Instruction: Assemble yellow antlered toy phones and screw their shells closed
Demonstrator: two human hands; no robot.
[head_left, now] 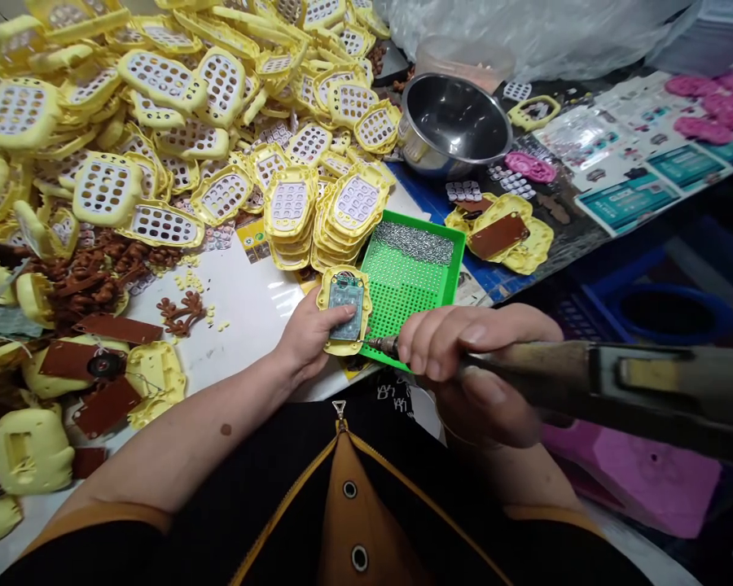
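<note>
Here the left hand pinches a yellow plastic toy-phone shell with a green circuit board set in its back, thumb lying across the lower part of the board and fingers curled behind the shell, holding it just above the near edge of the white table top. The right hand is closed in a fist around a worn, wood-coloured powered screwdriver, whose thin metal bit points left and meets the bottom edge of the shell. Directly behind both hands sits a green perforated plastic tray, with a strip of small silver screws heaped along its far side; the shell overlaps the tray's left rim. Beyond it stand short stacks of finished yellow keypad shells, and a wide loose heap of the same fills the table's left and far parts. A steel bowl rests behind the tray to the right. Brown rubber-like strips lie at the left among more yellow shells.
</note>
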